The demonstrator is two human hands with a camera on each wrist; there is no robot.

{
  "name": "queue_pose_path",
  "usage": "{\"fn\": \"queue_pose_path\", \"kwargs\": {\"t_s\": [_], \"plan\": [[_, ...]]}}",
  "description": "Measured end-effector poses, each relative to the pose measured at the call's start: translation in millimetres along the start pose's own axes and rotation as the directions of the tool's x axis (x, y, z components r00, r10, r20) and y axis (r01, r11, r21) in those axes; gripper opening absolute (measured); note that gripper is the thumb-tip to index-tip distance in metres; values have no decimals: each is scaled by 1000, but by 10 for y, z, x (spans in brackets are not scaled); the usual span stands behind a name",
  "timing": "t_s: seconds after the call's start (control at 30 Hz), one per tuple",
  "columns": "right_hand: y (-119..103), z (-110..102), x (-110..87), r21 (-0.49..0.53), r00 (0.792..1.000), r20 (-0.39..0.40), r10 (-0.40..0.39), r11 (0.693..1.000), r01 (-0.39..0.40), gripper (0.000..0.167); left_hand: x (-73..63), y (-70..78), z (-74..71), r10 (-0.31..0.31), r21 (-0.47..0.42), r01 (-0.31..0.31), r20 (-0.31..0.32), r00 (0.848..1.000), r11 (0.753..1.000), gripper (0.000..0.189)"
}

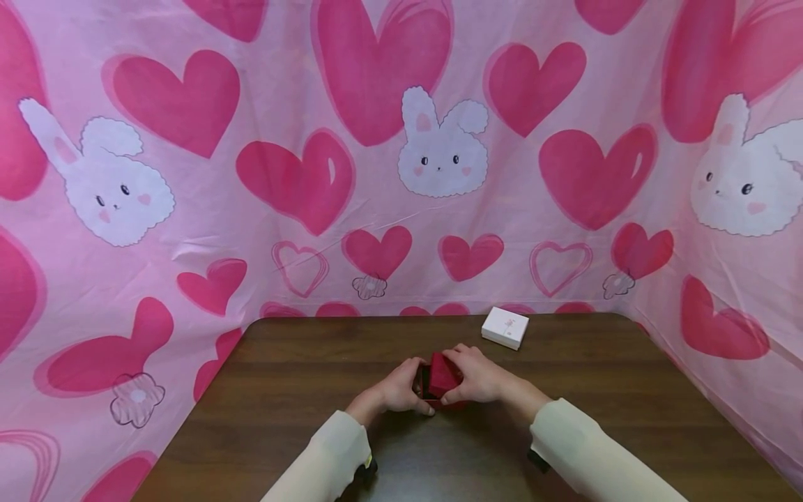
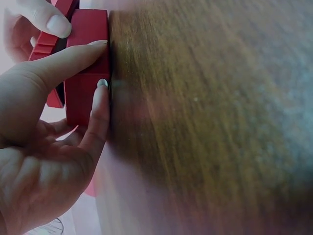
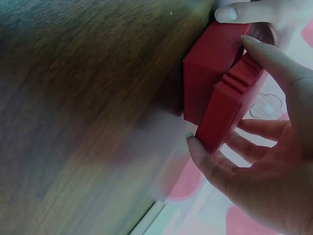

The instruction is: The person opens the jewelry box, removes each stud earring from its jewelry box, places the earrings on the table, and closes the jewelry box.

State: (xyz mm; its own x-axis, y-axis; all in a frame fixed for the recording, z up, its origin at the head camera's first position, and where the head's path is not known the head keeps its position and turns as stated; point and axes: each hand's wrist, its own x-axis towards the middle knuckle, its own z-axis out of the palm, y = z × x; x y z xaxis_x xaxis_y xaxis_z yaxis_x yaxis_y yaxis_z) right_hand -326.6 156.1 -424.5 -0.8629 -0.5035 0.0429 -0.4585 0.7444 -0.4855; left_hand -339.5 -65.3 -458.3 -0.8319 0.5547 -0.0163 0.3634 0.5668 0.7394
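Observation:
On the table in front of me is a red gift box (image 3: 210,63), with its red lid (image 1: 443,373) shifted to the right and tilted. A dark gap at the box's left side shows between the two in the head view. My left hand (image 1: 400,387) holds the left end of the box, thumb on the near side and fingers round the far side. With the right hand (image 1: 479,375) I grip the lid between thumb and fingers. Raised ribbon-like folds (image 3: 236,81) run across the lid in the right wrist view. The inside of the box is mostly hidden.
A small white box (image 1: 505,328) with faint pink print lies at the back of the brown wooden table (image 1: 301,390), right of centre. Pink cloth (image 1: 370,188) with hearts and rabbits hangs behind the table and along both sides.

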Motion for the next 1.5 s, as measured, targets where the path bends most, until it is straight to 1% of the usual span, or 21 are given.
{"fn": "queue_pose_path", "kwargs": {"t_s": [0.2,0.33,0.5,0.63,0.8,0.93,1.07,1.33,1.5], "plan": [[27,17,-33,22,1000,15,20,1000,-20,82,4,-3,17,-15,-5,15,3,1000,1000,83],[36,20,-41,21,1000,19,14,1000,-14,81,-6,1,18,-14,-30,15,9,1000,999,83],[28,12,-45,19,1000,15,11,1000,-11,81,-2,6,5,-21,-55,21,16,1000,998,77],[11,16,-46,12,1000,10,22,1000,-22,81,-3,17,-9,-28,-50,29,20,999,998,73],[4,22,-52,5,999,10,34,999,-34,81,-4,24,-10,-11,-29,11,20,1000,1000,70],[3,17,-66,-17,1000,5,20,1000,-20,82,-5,38,-9,3,-14,-3,13,1000,1000,70],[-4,6,-75,-31,1000,-2,11,999,-11,82,-8,51,-15,7,-19,-6,11,1000,1000,70],[-33,-21,-108,-37,998,-4,56,998,-56,82,-14,57,-16,-12,-53,14,26,1000,998,70],[-7,-52,-134,-29,997,-3,80,996,-80,82,-21,70,-16,-19,-65,21,33,999,998,70]]}}
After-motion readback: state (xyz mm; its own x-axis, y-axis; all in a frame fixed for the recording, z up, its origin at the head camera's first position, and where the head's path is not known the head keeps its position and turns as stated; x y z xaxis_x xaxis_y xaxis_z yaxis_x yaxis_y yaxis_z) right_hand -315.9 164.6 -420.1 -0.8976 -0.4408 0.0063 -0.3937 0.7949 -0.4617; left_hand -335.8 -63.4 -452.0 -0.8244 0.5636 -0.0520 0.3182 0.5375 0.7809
